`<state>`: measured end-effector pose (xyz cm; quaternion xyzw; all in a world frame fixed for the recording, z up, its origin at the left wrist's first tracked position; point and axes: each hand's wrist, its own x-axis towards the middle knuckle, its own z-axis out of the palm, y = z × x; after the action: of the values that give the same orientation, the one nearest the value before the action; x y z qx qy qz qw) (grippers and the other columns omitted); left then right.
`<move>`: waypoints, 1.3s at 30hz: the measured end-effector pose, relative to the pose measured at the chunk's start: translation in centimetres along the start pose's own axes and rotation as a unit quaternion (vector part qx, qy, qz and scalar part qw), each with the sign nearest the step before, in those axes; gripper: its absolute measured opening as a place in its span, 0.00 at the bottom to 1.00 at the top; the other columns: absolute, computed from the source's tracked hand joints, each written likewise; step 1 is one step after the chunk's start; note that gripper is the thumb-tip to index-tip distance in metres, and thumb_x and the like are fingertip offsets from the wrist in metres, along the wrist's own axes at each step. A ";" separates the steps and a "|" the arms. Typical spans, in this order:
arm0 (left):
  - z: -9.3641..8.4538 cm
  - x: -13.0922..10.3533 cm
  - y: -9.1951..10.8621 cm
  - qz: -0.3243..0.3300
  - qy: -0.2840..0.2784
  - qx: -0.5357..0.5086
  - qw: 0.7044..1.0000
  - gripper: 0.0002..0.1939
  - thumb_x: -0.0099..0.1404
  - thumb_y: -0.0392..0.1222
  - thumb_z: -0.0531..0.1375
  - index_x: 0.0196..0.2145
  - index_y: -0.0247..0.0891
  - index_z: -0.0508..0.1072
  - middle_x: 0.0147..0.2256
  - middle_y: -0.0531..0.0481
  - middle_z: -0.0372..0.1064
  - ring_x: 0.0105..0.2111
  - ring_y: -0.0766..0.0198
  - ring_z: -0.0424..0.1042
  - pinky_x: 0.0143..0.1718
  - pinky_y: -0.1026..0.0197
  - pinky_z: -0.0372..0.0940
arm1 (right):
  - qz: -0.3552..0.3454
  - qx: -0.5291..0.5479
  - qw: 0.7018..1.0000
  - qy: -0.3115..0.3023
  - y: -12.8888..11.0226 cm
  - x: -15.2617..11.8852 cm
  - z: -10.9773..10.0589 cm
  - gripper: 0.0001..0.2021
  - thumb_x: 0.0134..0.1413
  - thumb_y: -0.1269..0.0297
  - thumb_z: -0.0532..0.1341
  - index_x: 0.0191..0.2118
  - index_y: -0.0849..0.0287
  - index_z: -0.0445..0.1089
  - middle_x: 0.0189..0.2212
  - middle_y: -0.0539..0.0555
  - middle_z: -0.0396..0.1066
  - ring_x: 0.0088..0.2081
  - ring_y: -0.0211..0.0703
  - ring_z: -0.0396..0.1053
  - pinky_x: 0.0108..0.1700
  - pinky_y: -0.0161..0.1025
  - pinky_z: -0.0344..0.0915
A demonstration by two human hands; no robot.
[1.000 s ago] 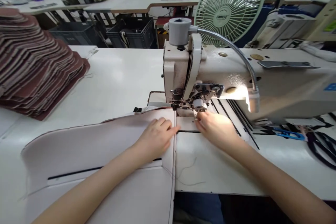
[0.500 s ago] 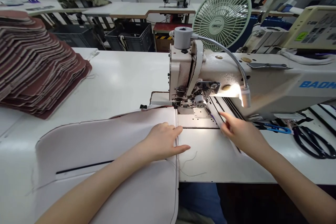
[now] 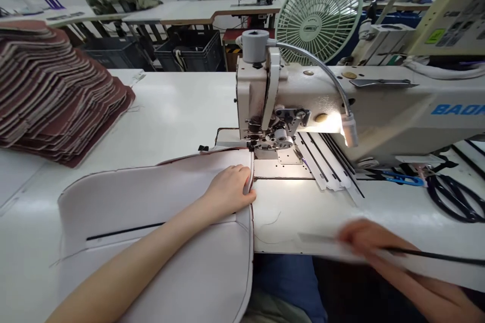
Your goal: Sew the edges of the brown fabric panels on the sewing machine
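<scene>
Left hand (image 3: pixel 230 187) is curled closed on the white panel (image 3: pixel 129 192); strip (image 3: pixel 443 257) gripped in right hand (image 3: pixel 366 236) should be kept untwisted.

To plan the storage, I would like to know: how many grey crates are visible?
2: left crate and right crate, below the back table. Others may be hidden.

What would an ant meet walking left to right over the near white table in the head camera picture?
A tall stack of reddish-brown, pale-edged sheets → the bare left hand on a large pale panel → flat white strips with black lines → a slim blue-handled tool → black looped handles.
</scene>
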<state>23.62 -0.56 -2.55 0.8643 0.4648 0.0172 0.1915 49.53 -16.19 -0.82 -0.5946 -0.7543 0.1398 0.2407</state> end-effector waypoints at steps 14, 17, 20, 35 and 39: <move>-1.3 1.0 -3.0 0.049 0.031 -0.173 0.983 0.08 0.54 0.34 0.53 0.21 0.40 0.57 0.54 0.48 0.68 0.53 0.55 0.65 0.54 0.51 0.61 | -0.371 -0.192 0.906 0.069 -2.2 9.7 12.6 0.16 0.58 0.82 0.51 0.45 0.76 0.72 0.44 0.69 0.75 0.48 0.54 0.72 0.36 0.42 0.71; -1.7 1.1 -3.1 0.053 0.023 -0.153 0.987 0.07 0.55 0.35 0.53 0.21 0.40 0.58 0.55 0.48 0.68 0.54 0.55 0.65 0.55 0.51 0.61 | -0.369 -0.180 0.909 0.074 -2.3 10.8 12.9 0.15 0.57 0.81 0.51 0.45 0.78 0.72 0.43 0.71 0.74 0.47 0.56 0.72 0.35 0.44 0.70; -1.8 1.2 -3.1 0.059 0.015 -0.128 0.990 0.07 0.56 0.34 0.53 0.22 0.40 0.58 0.55 0.46 0.68 0.55 0.54 0.64 0.55 0.50 0.62 | -0.357 -0.167 0.915 0.088 -2.3 11.4 13.1 0.15 0.58 0.81 0.51 0.44 0.78 0.73 0.42 0.71 0.75 0.47 0.56 0.73 0.36 0.45 0.70; -1.4 1.4 -2.4 0.106 0.016 -0.058 0.993 0.07 0.56 0.33 0.51 0.23 0.41 0.58 0.54 0.45 0.69 0.55 0.54 0.64 0.51 0.50 0.65 | -0.352 -0.145 0.922 0.066 -2.4 11.2 13.1 0.16 0.59 0.77 0.51 0.48 0.80 0.71 0.44 0.75 0.73 0.47 0.58 0.72 0.37 0.47 0.68; -1.3 1.3 -2.3 0.101 0.014 -0.059 0.993 0.07 0.57 0.33 0.51 0.23 0.41 0.57 0.55 0.44 0.68 0.55 0.55 0.64 0.50 0.51 0.65 | -0.344 -0.145 0.925 0.070 -2.5 11.1 12.9 0.17 0.59 0.77 0.51 0.47 0.79 0.71 0.44 0.72 0.74 0.47 0.57 0.72 0.38 0.46 0.68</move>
<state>22.28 2.04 -2.33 0.8936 0.3762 0.0763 0.2326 38.71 -5.16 -8.30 -0.3349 -0.9059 -0.1046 0.2371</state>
